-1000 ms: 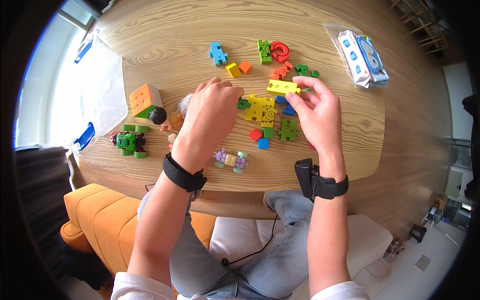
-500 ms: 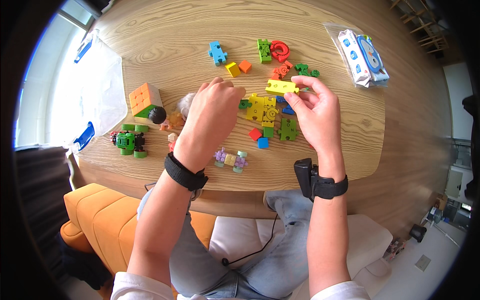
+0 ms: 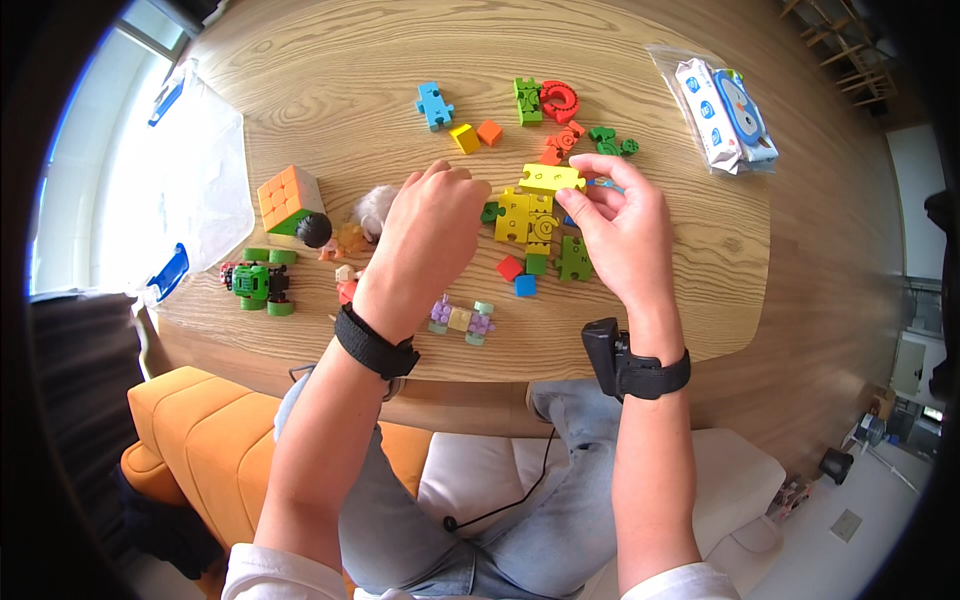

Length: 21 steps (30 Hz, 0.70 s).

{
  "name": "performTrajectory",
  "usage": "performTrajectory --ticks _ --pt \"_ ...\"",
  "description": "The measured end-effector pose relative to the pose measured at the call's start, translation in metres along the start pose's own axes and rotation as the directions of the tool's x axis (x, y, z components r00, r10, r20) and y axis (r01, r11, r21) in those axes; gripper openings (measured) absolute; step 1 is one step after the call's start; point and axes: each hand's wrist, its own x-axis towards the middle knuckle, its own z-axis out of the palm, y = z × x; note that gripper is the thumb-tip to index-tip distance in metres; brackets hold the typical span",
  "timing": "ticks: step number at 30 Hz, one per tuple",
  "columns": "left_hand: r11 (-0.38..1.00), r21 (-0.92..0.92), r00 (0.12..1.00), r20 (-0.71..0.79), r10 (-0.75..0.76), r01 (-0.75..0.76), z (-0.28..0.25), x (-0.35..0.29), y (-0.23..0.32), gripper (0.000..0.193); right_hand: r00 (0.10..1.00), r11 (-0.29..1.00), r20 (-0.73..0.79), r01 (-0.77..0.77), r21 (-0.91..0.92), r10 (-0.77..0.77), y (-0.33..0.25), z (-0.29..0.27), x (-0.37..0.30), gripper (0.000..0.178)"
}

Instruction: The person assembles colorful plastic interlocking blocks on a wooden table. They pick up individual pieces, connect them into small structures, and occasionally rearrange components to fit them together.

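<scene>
Between the thumb and fingers of my right hand point(image 3: 625, 225) is a yellow puzzle block point(image 3: 551, 179) with letters on it. It hovers at the far edge of several joined yellow puzzle blocks point(image 3: 512, 217); I cannot tell whether they touch. My left hand point(image 3: 430, 230) is closed, back upward, just left of those blocks; what its curled fingers hold, if anything, is hidden. A dark green block point(image 3: 490, 212) peeks out beside it. Near my right hand lie a green puzzle block point(image 3: 574, 259) and a blue block partly covered by the fingers.
Beyond my hands lie a light blue puzzle block point(image 3: 434, 106), orange cube point(image 3: 490, 132) and red ring-shaped block point(image 3: 560, 102). Leftward are a puzzle cube point(image 3: 287, 199), green toy car point(image 3: 262, 284) and clear bin point(image 3: 215, 180). A wipes pack point(image 3: 722, 115) sits far right; a purple toy car point(image 3: 461, 319) is nearer.
My right hand has moved slightly left with the yellow puzzle block, bringing it over the far edge of the joined yellow blocks. My left hand has barely shifted and stays closed.
</scene>
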Motion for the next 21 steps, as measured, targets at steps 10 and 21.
performTrajectory --ticks 10,21 --pt "0.997 -0.060 0.998 -0.034 -0.048 0.046 -0.037 -0.003 0.002 0.039 0.995 1.000 0.092 -0.023 -0.012 0.024 -0.002 0.005 -0.003 0.026" --pt "0.921 -0.383 0.997 0.032 -0.064 0.072 -0.033 0.000 -0.001 0.041 0.989 0.999 0.143 0.029 0.037 -0.034 -0.015 0.027 -0.006 0.026"
